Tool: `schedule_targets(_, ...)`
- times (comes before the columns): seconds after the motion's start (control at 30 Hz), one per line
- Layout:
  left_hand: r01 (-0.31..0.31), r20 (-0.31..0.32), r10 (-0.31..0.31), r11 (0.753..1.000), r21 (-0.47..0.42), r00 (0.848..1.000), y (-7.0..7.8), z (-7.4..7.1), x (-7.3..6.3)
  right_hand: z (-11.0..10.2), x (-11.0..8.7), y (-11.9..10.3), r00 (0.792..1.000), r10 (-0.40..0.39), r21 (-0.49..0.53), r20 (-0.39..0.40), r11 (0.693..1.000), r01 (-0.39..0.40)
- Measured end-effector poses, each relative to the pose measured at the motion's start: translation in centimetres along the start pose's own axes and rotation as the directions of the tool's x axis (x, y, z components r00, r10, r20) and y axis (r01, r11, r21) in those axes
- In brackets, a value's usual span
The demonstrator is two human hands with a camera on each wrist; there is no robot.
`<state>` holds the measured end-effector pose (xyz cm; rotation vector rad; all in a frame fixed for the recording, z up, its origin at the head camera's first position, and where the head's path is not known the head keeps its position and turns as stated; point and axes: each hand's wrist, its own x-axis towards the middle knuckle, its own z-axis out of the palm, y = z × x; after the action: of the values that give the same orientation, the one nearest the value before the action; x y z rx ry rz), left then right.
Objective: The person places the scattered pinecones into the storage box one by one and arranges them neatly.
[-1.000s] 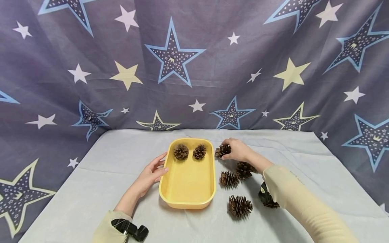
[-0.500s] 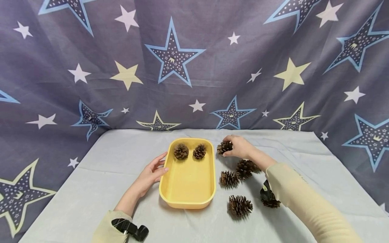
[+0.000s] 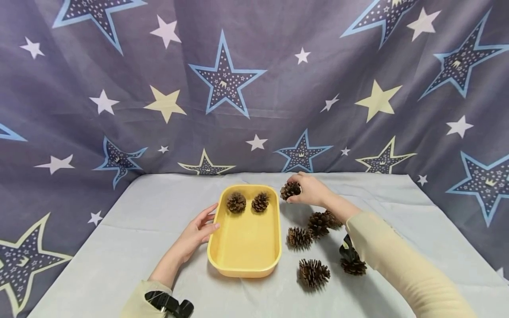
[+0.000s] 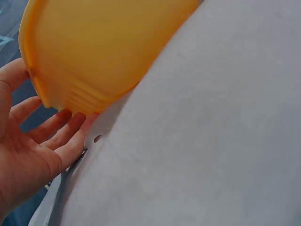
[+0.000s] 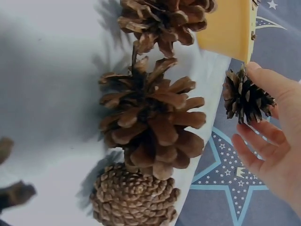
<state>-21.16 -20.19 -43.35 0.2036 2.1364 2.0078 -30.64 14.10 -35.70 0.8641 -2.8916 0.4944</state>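
My right hand pinches a brown pine cone between thumb and fingers, just outside the far right corner of a yellow rectangular tray. In the right wrist view that pine cone hangs by the thumb and fingertips, off the cloth. On the tray's left side, my left hand touches the wall with spread fingers, its thumb at the rim. The left wrist view shows those fingertips against the outer wall of the tray. Inside, at the far end, lie two pine cones, a left one and a right one.
Right of the tray, several loose pine cones lie on the pale cloth, among them a near one, one by the tray and one under the right forearm. A star-patterned curtain hangs behind.
My right hand has raised its pine cone off the cloth, after a small shift right and back left. The left hand keeps its place at the tray. The head view has tilted slightly up.
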Motion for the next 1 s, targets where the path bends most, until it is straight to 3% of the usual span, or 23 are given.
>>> schedule_targets(0.47,0.005,0.000,-0.005,1.000,0.012,1.000,0.0,0.0,0.0,-1.2,0.2,-1.3,1.000,-0.029,0.016,-0.009,0.999,0.030)
schedule_targets(1.0,-0.005,0.005,0.005,1.000,-0.002,1.000,-0.1,0.1,0.0,-1.0,1.1,-3.7,0.997,-0.068,0.041,0.023,0.997,0.067)
